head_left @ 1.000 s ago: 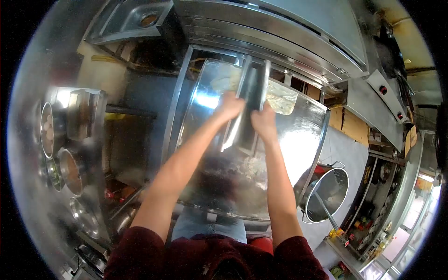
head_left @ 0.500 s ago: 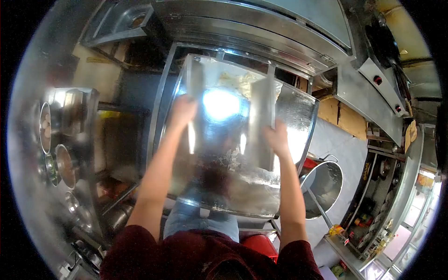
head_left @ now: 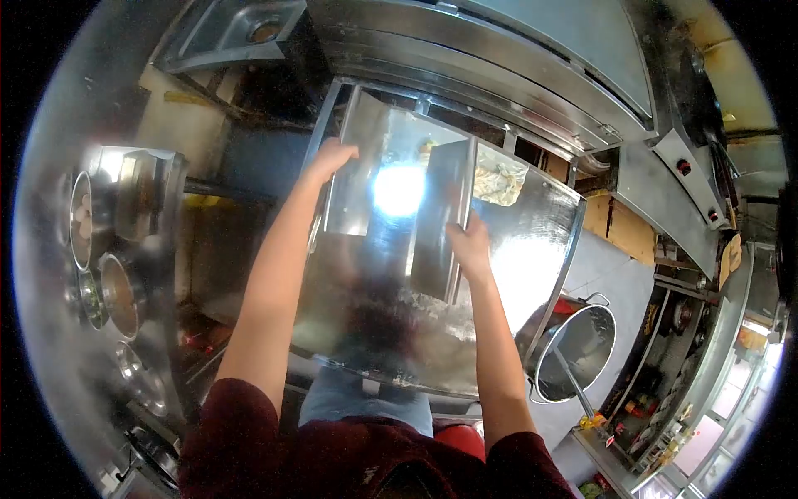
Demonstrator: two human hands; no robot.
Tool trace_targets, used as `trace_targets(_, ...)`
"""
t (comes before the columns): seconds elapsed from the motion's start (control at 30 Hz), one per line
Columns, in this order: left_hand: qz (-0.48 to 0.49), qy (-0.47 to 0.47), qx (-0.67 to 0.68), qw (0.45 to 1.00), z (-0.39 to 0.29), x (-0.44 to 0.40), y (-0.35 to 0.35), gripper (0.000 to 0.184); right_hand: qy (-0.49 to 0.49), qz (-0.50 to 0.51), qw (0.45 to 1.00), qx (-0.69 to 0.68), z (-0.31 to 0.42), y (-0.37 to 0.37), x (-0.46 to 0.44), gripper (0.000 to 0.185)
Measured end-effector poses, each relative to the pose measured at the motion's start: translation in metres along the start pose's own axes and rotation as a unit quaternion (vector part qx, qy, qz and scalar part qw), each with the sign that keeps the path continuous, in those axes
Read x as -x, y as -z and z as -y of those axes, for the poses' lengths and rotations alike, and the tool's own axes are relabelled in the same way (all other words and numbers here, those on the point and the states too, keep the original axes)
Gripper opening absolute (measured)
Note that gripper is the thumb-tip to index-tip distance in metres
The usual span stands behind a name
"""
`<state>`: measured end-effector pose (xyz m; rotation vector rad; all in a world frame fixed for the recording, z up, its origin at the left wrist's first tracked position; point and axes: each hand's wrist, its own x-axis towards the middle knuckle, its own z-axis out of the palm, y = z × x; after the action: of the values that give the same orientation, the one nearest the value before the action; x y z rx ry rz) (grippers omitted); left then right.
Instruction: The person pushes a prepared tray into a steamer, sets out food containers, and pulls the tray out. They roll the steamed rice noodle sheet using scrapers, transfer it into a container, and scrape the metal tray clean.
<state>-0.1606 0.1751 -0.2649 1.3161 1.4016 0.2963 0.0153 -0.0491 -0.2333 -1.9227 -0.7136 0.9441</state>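
Observation:
Two flat rectangular metal sheets stand tilted over a shiny metal worktop. My left hand is closed on the outer edge of the left metal sheet. The right metal sheet has a folded rim, and my right hand grips it along that rim. Bright glare lies between the sheets. To the right of the right sheet is a pale, crumpled mass, partly hidden; I cannot tell what it is. Whitish residue lies near the worktop's front edge.
A large metal pot with a long-handled tool in it stands on the floor at right. Several bowls, one a metal bowl, sit on a counter at left. A sink is at the upper left, and a steel cabinet stands behind the worktop.
Both hands still hold the sheets. The right sheet has moved left, closer to the left one, and the pale mass now shows on its right side. The view has shifted slightly.

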Motion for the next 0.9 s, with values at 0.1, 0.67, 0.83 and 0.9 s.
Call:
trace_targets(0.1, -0.015, 0.019, -0.023, 0.999, 0.004, -0.016, -0.003, 0.038, -0.015, 0.000, 1.000, 0.011, -0.004, 0.003, 0.000, 0.025)
trace_targets(0.67, 0.066, -0.010, -0.051, 0.996, -0.021, 0.012, -0.048, 0.038, 0.056, -0.049, 0.994, 0.080, 0.013, -0.053, -0.069, 0.027)
trace_targets(0.83, 0.129, -0.067, -0.041, 0.989, -0.021, 0.039, -0.103, 0.032, 0.052, -0.055, 0.997, 0.034, -0.009, 0.016, -0.044, 0.029)
trace_targets(0.9, 0.151, -0.085, -0.029, 0.984, -0.023, 0.045, -0.136, 0.029, 0.027, -0.074, 0.994, 0.078, -0.033, 0.044, -0.039, 0.027)
